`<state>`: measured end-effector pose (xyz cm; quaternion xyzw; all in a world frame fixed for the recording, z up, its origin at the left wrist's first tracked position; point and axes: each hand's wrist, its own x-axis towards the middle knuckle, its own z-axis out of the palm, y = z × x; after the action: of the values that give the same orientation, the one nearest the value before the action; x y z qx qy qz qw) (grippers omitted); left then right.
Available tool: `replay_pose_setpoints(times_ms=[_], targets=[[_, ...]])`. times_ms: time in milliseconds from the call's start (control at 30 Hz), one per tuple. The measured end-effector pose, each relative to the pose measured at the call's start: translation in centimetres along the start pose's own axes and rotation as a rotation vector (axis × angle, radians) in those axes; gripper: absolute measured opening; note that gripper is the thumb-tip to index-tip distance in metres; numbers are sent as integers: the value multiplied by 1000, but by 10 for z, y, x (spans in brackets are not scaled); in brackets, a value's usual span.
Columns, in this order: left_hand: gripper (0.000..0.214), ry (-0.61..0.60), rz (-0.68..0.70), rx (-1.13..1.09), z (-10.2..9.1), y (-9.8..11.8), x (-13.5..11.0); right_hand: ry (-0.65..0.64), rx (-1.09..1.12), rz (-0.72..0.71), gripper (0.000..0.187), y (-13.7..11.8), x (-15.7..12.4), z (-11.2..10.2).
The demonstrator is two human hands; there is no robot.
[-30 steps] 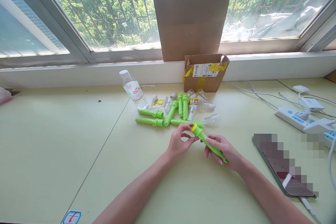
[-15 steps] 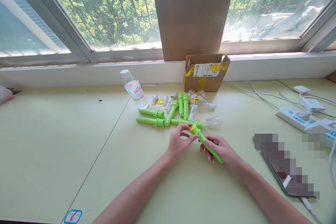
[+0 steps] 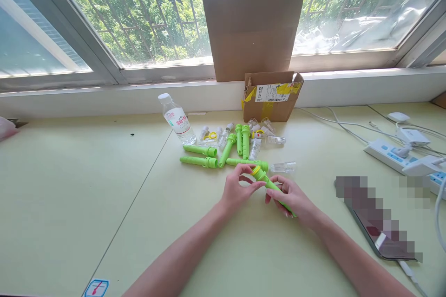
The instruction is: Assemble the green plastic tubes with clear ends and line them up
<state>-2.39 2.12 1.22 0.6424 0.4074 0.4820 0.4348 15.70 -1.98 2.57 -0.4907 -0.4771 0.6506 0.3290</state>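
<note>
A green plastic tube [image 3: 278, 189] with a threaded end lies slantwise in my right hand [image 3: 295, 199], whose fingers are closed around its middle. On its upper threaded end sits a yellow ring [image 3: 256, 170]. My left hand [image 3: 240, 185] pinches that end, index finger at the ring and thumb near the tube's side. Just beyond the hands lie another green tube [image 3: 245, 162] and a clear plastic tube [image 3: 284, 167]. Further back, several green tubes [image 3: 227, 150] lie among clear tubes and loose yellow rings [image 3: 212, 135].
A water bottle [image 3: 178, 120] stands left of the pile. Behind it is an open cardboard box [image 3: 272, 100] by the window. To the right lie a phone [image 3: 378, 222], a power strip [image 3: 390, 155] and white cables [image 3: 344, 123].
The clear tube beyond my right hand has turned slightly on the table. My right fingers have shifted a little along the held tube. My left hand stays at the ringed end.
</note>
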Motion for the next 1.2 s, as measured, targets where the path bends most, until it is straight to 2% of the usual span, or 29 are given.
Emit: replay_pose_setpoints(times_ms=[133, 533, 1000, 1200], targets=[[33, -31, 7, 3, -1, -2, 1, 3, 49, -32, 29, 2, 1, 0], [34, 24, -70, 36, -1, 1, 0, -94, -10, -59, 36, 0, 2, -2], [36, 43, -131, 45, -1, 3, 0, -69, -29, 0, 42, -2, 1, -1], [36, 48, -91, 42, -2, 2, 1, -60, -29, -4, 44, -7, -1, 0]])
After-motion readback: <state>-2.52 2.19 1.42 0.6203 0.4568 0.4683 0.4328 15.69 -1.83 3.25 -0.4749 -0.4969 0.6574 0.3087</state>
